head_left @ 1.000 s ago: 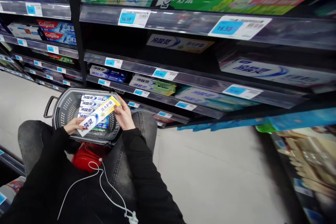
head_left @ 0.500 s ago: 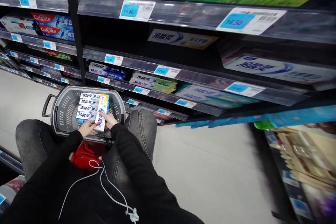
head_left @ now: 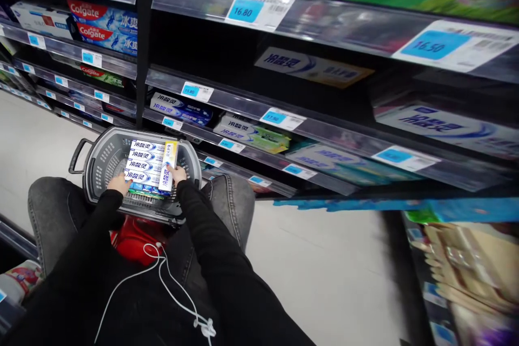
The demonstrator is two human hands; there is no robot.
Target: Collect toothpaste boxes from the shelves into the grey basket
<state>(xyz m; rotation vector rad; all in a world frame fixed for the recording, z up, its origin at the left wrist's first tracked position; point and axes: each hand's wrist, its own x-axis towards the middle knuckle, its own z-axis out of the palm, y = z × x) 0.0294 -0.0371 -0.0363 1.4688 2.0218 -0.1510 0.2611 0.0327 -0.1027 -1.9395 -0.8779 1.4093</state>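
A grey shopping basket [head_left: 97, 165] rests on my knees and holds several white-and-blue toothpaste boxes [head_left: 145, 162] laid side by side. A white-and-yellow toothpaste box [head_left: 167, 165] lies at their right, pointing away from me. My right hand [head_left: 177, 174] presses on its near end with the fingers curled over it. My left hand [head_left: 119, 183] rests at the near left corner of the stack, fingers bent against the boxes.
Black shelves with toothpaste boxes and blue price tags [head_left: 196, 91] run along the front and right. A red object [head_left: 130, 238] sits under the basket on my lap, and a white earphone cable [head_left: 162, 281] hangs down. Pale floor [head_left: 324, 265] lies to the right.
The yellow box was held up tilted over the basket in both hands; it now lies flat in the basket to the right of the other boxes. My left hand has moved to the stack's corner.
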